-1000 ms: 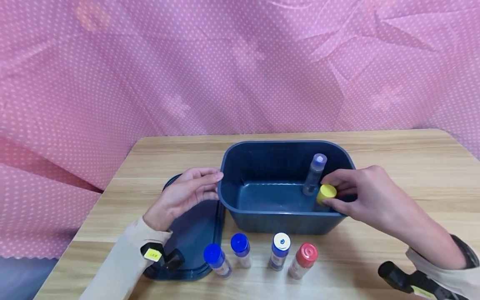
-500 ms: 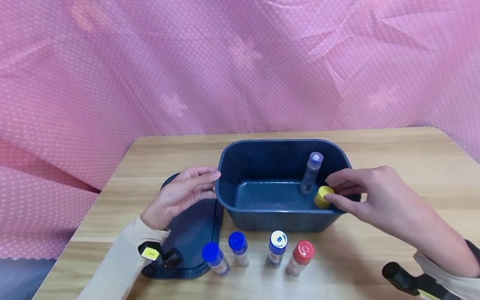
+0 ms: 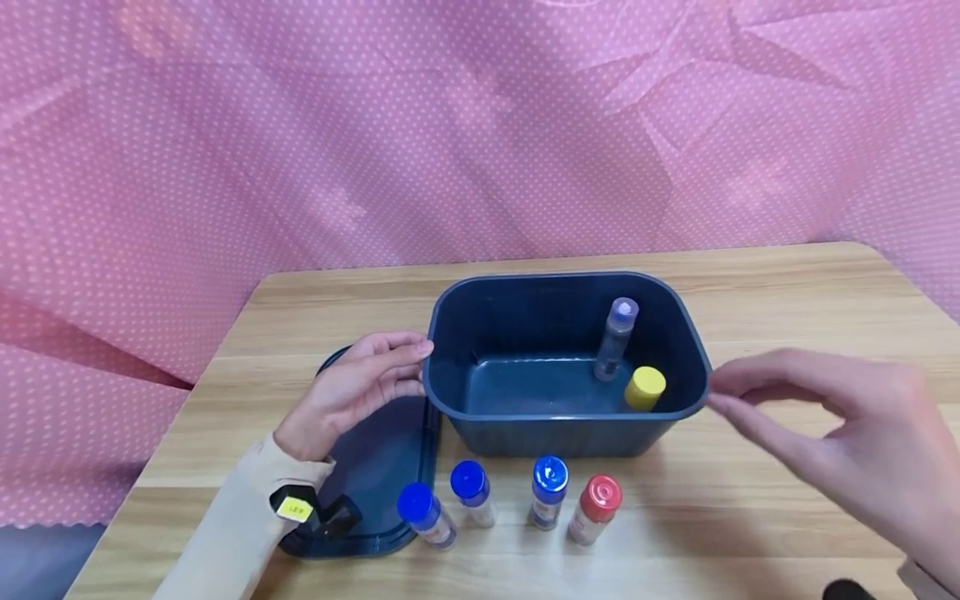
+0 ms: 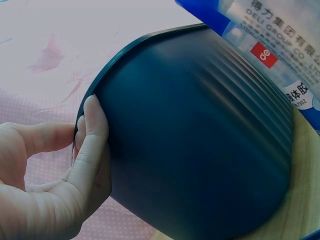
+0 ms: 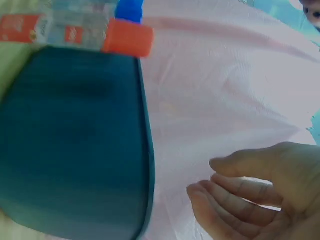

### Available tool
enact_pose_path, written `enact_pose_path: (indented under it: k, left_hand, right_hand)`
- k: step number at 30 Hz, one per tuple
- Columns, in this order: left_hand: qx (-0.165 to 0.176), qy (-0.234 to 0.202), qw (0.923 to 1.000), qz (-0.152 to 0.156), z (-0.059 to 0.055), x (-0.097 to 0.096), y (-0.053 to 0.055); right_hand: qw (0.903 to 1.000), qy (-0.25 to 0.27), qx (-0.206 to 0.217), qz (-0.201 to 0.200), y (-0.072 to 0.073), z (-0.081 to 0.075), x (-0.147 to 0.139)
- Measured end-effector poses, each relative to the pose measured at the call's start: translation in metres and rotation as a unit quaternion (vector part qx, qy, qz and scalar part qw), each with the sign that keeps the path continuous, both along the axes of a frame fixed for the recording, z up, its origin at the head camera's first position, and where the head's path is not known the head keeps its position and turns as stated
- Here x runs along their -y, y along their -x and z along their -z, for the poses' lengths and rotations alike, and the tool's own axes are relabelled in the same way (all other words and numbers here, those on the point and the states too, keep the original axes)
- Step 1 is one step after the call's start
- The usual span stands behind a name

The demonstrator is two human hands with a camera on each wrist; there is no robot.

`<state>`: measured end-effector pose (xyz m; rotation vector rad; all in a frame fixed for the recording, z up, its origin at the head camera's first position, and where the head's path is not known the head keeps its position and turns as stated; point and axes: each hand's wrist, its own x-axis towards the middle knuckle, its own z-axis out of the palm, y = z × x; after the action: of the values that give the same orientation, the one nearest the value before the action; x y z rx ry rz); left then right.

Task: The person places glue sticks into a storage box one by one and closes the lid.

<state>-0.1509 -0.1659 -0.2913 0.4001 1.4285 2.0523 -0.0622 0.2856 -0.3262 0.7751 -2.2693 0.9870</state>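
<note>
My left hand [image 3: 360, 383] pinches the left rim of a dark blue plastic box [image 3: 555, 429]; the left wrist view shows its fingers at the rim and outer wall. Inside the box, toward the right, stand a clear glue bottle [image 3: 615, 342] with a translucent blue-white top and a yellow-capped bottle [image 3: 645, 388], its body mostly hidden. Just outside the right rim is my right hand [image 3: 832, 417], fingers loosely bent and holding nothing. In front of the box stand two blue-capped glue bottles [image 3: 420, 510], another with a shiny blue cap [image 3: 550, 492] and a red-capped glue bottle [image 3: 595, 510].
A dark blue lid [image 3: 382, 483] lies left of the box, partly under my left forearm. Everything stands on a wooden table [image 3: 780, 325]. A pink dotted cloth [image 3: 480, 150] hangs behind the table and along the left side.
My right hand has let go of the yellow-capped bottle and moved right, out of the box. The bottle stays standing inside. My left hand keeps its place at the rim.
</note>
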Motion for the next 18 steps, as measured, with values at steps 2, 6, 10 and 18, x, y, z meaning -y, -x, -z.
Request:
enact_pose_path:
  k: [2, 6, 10, 18]
  left_hand:
    - [-0.001, -0.003, 1.0000, 0.000, 0.000, 0.000, 0.000]
    - [-0.008, -0.004, 1.0000, -0.001, 0.000, 0.000, 0.000]
    - [-0.009, -0.005, 1.0000, -0.001, 0.000, 0.000, -0.001]
    - [-0.015, 0.010, 0.9997, -0.014, -0.001, -0.001, -0.001]
  right_hand:
    - [0.9993, 0.009, -0.003, -0.035, -0.004, 0.013, 0.001]
    - [0.9956, 0.002, 0.039, -0.085, -0.021, 0.010, 0.028]
    - [0.9897, -0.007, 0.117, -0.083, -0.044, -0.032, 0.075]
    - [0.9699, 0.008, 0.224, -0.095, -0.053, -0.039, 0.105]
